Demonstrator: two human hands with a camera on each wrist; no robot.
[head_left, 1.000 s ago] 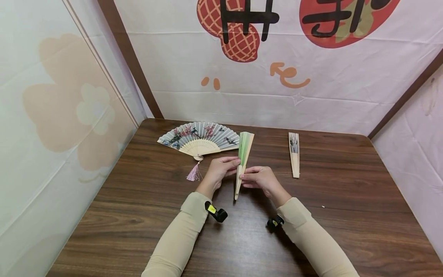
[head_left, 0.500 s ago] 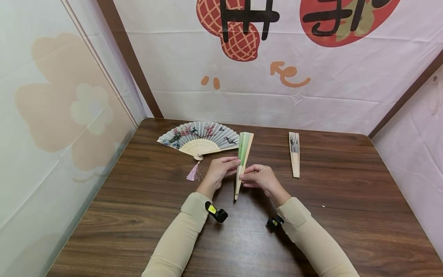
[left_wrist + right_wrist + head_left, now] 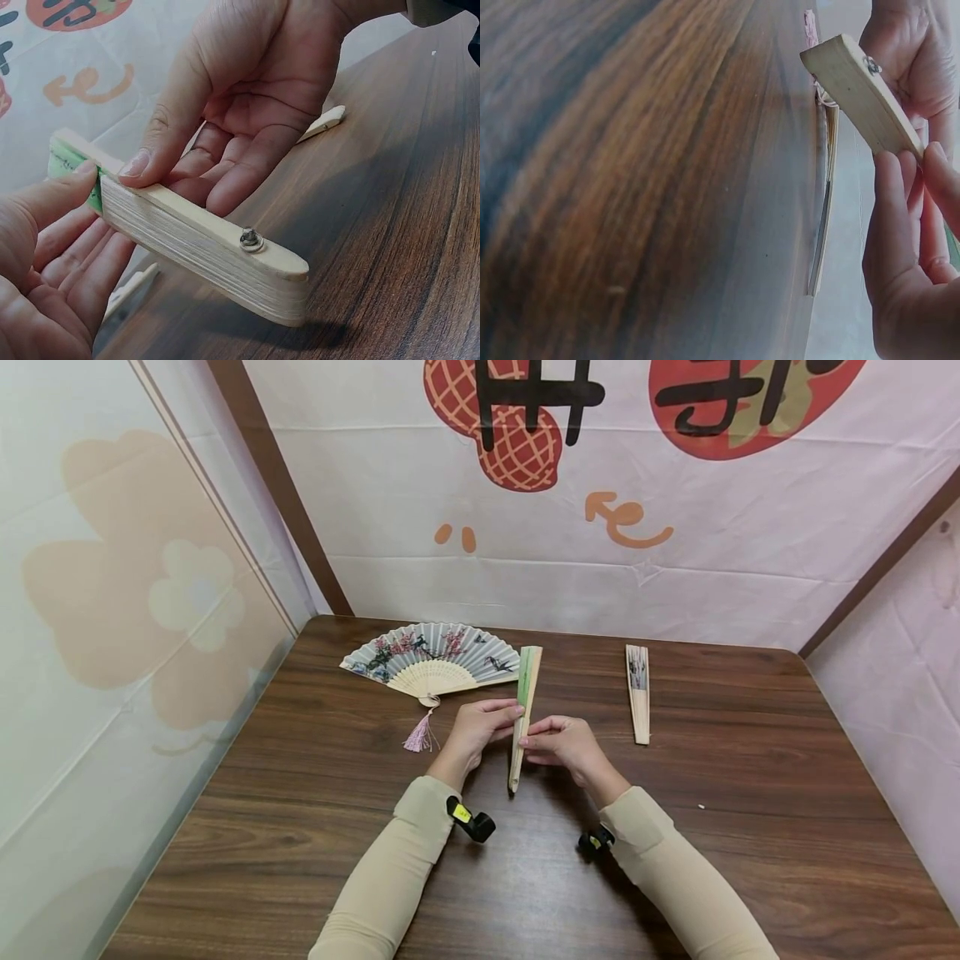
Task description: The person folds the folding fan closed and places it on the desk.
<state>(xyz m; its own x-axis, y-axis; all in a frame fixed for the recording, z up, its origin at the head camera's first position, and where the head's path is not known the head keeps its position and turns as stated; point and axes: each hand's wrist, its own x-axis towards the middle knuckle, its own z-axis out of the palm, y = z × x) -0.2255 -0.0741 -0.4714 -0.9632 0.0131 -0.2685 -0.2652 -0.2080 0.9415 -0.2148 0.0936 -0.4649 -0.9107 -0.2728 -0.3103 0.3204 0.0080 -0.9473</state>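
Between both hands a folded green hand fan (image 3: 528, 681) is held above the table, its pivot end toward me. My left hand (image 3: 480, 731) pinches its green part from the left side. From the right, my right hand (image 3: 567, 747) pinches the pale wooden ribs (image 3: 187, 236) lower down. A metal pivot pin (image 3: 251, 238) shows near the rib ends in the left wrist view; the right wrist view shows the stacked ribs end-on. Behind the left hand lies an open fan (image 3: 435, 664) with blossoms printed on grey-white cloth and a pink tassel (image 3: 420, 734).
A second folded fan (image 3: 637, 695) with a dark print lies to the right on the brown wooden table (image 3: 750, 760). A tiny white speck (image 3: 701, 807) is on the tabletop. Printed cloth walls (image 3: 375, 510) stand behind and at both sides.
The green fan has narrowed: its right edge has come in toward the left, and its leaves now lie closer together. Both hands keep hold of it almost in the same place.
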